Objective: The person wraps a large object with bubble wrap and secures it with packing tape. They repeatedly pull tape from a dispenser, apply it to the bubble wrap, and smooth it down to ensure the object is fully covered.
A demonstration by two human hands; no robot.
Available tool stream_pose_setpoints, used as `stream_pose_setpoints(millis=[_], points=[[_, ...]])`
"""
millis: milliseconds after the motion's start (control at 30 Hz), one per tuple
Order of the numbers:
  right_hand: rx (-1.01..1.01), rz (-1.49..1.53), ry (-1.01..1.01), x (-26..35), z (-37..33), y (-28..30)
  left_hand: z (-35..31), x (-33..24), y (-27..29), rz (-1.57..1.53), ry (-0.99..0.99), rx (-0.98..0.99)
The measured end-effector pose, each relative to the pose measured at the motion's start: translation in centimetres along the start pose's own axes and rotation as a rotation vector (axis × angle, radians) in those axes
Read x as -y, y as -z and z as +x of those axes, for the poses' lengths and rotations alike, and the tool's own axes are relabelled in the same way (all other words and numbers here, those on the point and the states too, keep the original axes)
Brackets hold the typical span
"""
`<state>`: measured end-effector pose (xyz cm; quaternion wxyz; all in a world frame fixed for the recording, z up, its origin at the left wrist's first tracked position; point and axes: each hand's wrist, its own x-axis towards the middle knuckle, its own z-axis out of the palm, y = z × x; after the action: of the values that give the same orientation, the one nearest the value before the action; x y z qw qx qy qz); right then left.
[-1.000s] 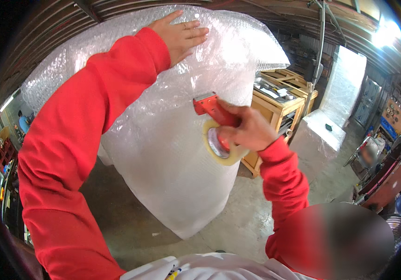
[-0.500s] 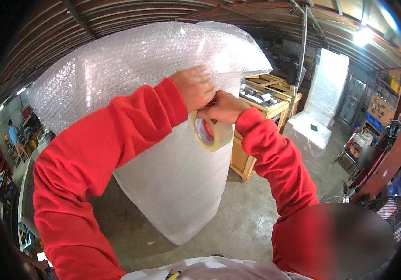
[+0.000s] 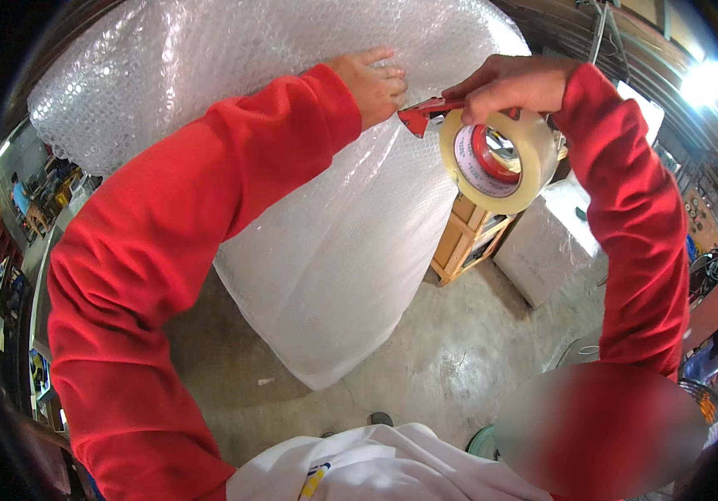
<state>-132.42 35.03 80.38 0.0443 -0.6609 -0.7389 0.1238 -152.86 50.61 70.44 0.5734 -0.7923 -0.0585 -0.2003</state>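
A tall object stands in front of me, wrapped in clear bubble wrap (image 3: 326, 242). My left hand (image 3: 373, 86) lies against its upper part, fingers stretched out and pressing on the wrap. Just to the right, my right hand (image 3: 516, 86) is closed on a red tape dispenser (image 3: 430, 113) carrying a thick roll of clear tape (image 3: 519, 188). The dispenser's toothed end points toward my left fingertips. Creases in the wrap run down from that spot. What the wrap covers cannot be made out.
A wooden crate (image 3: 462, 238) stands behind the wrapped object at right, beside a plastic-wrapped box (image 3: 543, 242). Concrete floor (image 3: 451, 367) lies below. Far left, a person in blue (image 3: 21, 194) is near cluttered shelves. Cables (image 3: 712, 271) hang at right.
My right hand has moved right and up with the tape dispenser, away from my left hand. My left hand stays on the wrap. The view has tilted downward and closer.
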Motion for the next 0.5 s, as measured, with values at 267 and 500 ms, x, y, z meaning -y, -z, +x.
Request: stream_pose_setpoints(millis=[267,500], points=[[0.484,-0.337,-0.157,5.5,4.4,-0.5,0.8,0.1,-1.4,-0.528,0.170,0.006],[0.410,-0.242,-0.027,0.1,0.5,-12.1,-1.0,0.7,0.0,-0.150,-0.053,0.032]])
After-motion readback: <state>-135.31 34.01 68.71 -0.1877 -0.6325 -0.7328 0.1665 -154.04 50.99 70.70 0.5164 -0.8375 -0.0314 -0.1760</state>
